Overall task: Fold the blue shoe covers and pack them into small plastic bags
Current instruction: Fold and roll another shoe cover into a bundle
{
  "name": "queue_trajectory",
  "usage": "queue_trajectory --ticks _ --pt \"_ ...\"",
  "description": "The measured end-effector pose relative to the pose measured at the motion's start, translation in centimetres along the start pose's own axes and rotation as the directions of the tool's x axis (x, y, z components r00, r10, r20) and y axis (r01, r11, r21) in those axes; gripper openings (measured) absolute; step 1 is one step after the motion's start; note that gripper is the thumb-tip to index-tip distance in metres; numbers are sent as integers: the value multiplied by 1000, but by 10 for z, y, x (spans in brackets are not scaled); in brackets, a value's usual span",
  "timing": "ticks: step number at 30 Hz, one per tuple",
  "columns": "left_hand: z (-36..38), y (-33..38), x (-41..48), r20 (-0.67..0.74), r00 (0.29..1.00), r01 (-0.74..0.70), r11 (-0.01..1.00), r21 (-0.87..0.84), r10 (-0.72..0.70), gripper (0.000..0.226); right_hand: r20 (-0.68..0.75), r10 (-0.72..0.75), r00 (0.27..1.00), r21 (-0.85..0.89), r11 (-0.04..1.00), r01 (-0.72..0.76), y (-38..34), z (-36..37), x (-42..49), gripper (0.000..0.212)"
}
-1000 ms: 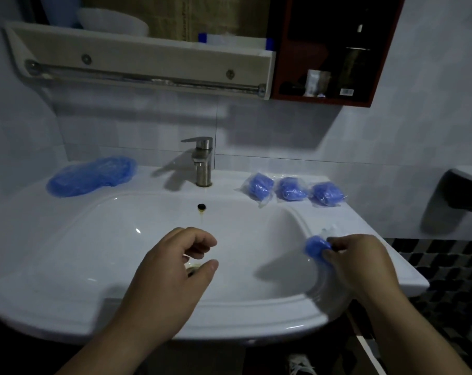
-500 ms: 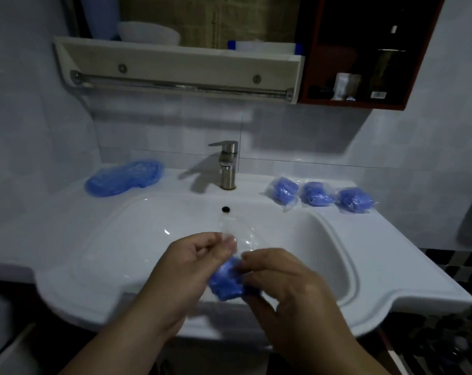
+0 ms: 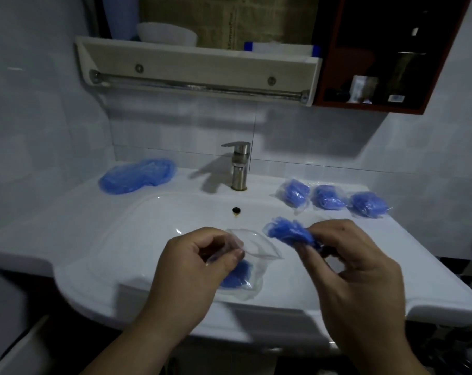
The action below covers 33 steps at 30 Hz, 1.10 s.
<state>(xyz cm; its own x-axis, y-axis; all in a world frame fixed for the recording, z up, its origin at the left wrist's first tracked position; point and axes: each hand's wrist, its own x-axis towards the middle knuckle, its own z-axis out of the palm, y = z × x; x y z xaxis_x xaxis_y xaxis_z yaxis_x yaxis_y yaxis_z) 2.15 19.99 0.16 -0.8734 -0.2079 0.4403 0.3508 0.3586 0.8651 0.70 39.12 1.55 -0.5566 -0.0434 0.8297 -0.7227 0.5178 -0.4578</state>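
1. The washbasin (image 3: 153, 239) is filling the centre of the view; the faucet (image 3: 240, 169) is standing at 12 o'clock on its rear ledge.
2. The loose pile of shoe covers (image 3: 137, 177) is lying unfolded on the ledge at 10 o'clock, well apart from both hands.
3. The left hand (image 3: 199, 263) is working over the front of the bowl at 6 o'clock; its thumb and forefinger are pinching the mouth of the small plastic bag (image 3: 256, 249); the other fingers are curling beneath it.
4. The right hand (image 3: 356, 269) is working at 4 o'clock; its fingertips are pinching the folded shoe cover (image 3: 289, 232); the remaining fingers are curling toward the palm.
5. The packed bags (image 3: 328, 197), three in a row, are lying on the ledge at 2 o'clock.
6. The small plastic bag is hanging with its mouth gaping; a blue bundle (image 3: 237, 274) is showing inside near the bottom.
7. The folded shoe cover is sitting just beside the bag mouth, at the mouth's 2 o'clock, not yet inside.
8. Probable faults from here:
   - the thin film is collapsing shut if the single pinch slackens;
   - the fold is springing open if fingertip pressure eases before entry;
   - a missed mouth is dropping the cover into the bowl below;
   - the bundle already inside is crowding the second cover.
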Motion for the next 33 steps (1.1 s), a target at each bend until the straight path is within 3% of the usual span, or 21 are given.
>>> queue_trajectory --ticks 4,8,14,18,22,25,30,33 --pt "1 1 -1 26 1000 -14 1000 -26 15 14 150 -60 987 -25 998 64 3 2 0 7" --pt "1 4 -2 111 994 8 1000 -15 -6 21 212 -31 977 -53 998 43 6 5 -2 13" --pt "2 7 -6 261 964 23 996 82 -44 49 186 25 982 -36 999 -19 0 6 -7 28" --pt "4 12 -8 385 923 -74 978 197 -7 54 196 -48 979 -130 989 74 -1 9 -5 19" --pt "7 7 -8 322 945 -137 967 217 61 37 262 56 964 -204 979 -2 2 15 -6 20" --pt "8 4 -10 288 956 -126 968 219 59 32 328 116 937 -126 989 -79 6 20 -11 24" --pt "7 0 -8 229 971 -95 990 105 69 24 231 169 958 -91 984 -152 4 23 -12 24" --pt "9 2 -10 218 972 -96 995 38 86 20 266 167 949 -94 985 -147 2 27 -14 28"
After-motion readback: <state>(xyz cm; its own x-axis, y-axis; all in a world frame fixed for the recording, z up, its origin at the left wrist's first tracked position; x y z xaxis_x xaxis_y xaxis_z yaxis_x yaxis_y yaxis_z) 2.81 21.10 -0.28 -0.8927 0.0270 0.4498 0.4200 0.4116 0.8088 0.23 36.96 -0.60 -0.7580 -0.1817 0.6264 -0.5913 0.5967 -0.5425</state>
